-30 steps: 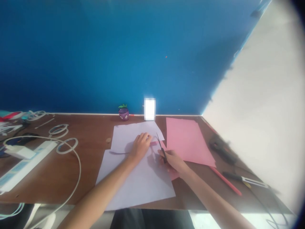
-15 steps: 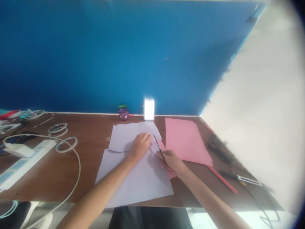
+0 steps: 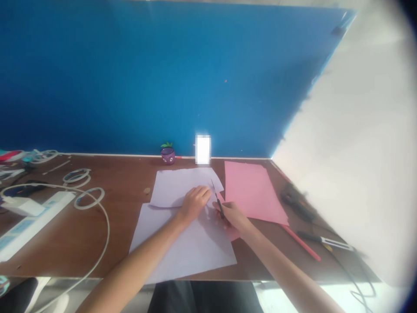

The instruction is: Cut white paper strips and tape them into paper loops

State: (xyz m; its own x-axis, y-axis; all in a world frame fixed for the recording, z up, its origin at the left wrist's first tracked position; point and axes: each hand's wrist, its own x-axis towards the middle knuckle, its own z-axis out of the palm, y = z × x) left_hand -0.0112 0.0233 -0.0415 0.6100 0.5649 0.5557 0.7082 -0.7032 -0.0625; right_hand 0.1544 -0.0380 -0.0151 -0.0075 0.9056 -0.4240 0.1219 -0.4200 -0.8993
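Note:
My right hand (image 3: 232, 216) grips dark scissors (image 3: 217, 201), blades pointing up and away into the edge of a pale lilac sheet (image 3: 182, 184). My left hand (image 3: 194, 201) rests curled on that sheet, fingers pinching the paper beside the blades. A second lilac sheet (image 3: 185, 248) lies under both forearms at the front of the brown table (image 3: 124, 191). A small pink scrap (image 3: 232, 234) peeks out beneath my right hand.
A pink sheet (image 3: 252, 191) lies to the right. Further right lie a black tool (image 3: 298, 202), a red pencil (image 3: 301, 243) and a cutter (image 3: 329, 241). At left are tape rolls (image 3: 89, 198), a white power strip (image 3: 31, 217) and cable (image 3: 104, 234). A purple figurine (image 3: 168, 154) stands by the blue wall.
The scissors have advanced up toward my left hand, and the two hands have drawn closer together. The view has drifted slightly rightward.

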